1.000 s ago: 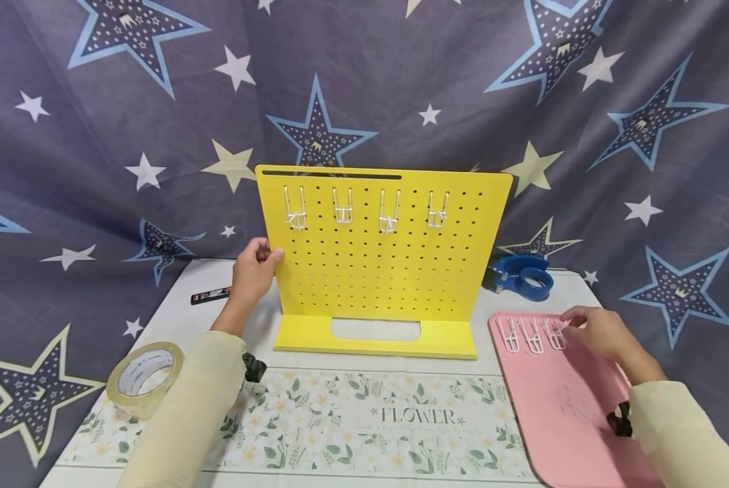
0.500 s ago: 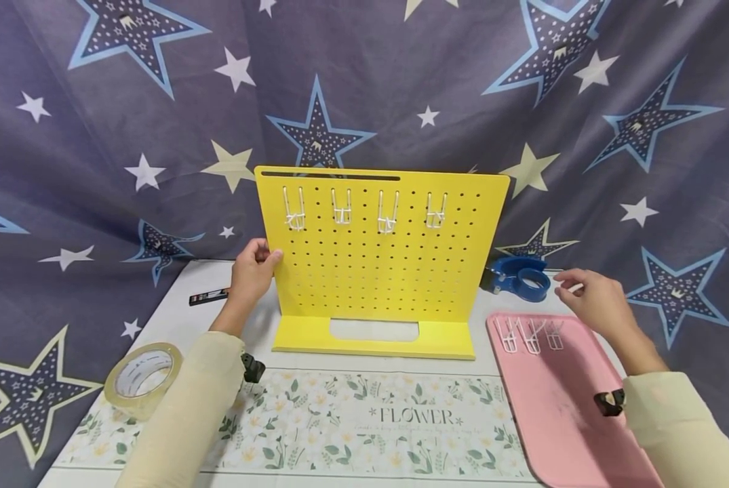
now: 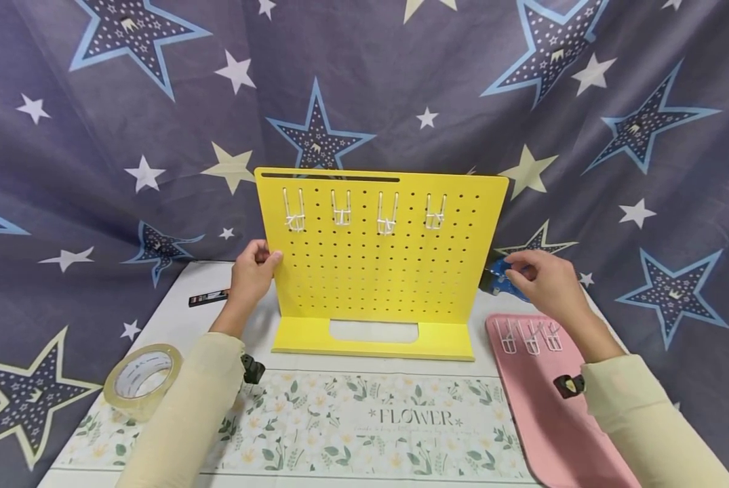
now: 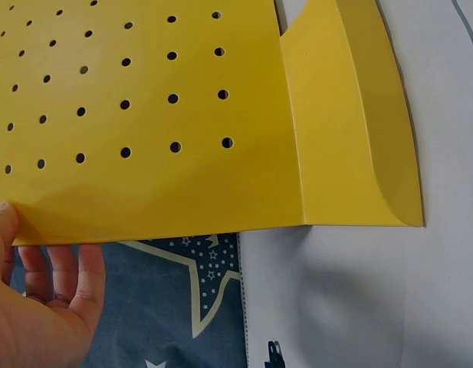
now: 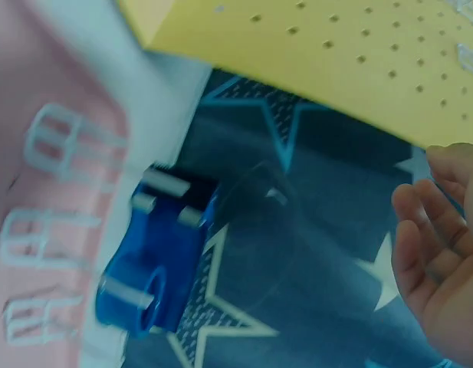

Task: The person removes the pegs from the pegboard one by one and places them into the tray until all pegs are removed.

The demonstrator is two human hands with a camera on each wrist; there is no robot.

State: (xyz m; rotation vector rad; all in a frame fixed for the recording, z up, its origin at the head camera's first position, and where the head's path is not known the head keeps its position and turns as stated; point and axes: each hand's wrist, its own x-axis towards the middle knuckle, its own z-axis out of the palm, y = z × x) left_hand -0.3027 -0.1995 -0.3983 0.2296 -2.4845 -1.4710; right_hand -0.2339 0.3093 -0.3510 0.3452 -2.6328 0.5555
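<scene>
A yellow pegboard (image 3: pixel 370 254) stands upright on its folded foot, with several white wire hooks (image 3: pixel 386 226) in its upper rows. My left hand (image 3: pixel 252 278) grips its left edge. In the left wrist view, the left thumb (image 4: pixel 4 226) is on the board's front face and the other fingers reach behind it. My right hand (image 3: pixel 550 285) holds nothing and hovers near the board's right edge. Loosely curled fingers (image 5: pixel 428 222) show in the right wrist view. Below that hand, three white wire hooks (image 3: pixel 532 349) lie at the far end of a pink tray (image 3: pixel 559 400).
Behind the right hand, a blue tape dispenser (image 3: pixel 501 281) is partly hidden. A roll of clear tape (image 3: pixel 141 381) lies at the left, and a small black packet (image 3: pixel 208 297) is behind the left arm. A starred curtain (image 3: pixel 370 81) hangs at the back.
My right hand has come off a wire hook on the pink tray, risen, and moved left toward the board's right edge. The left hand has kept its grip.
</scene>
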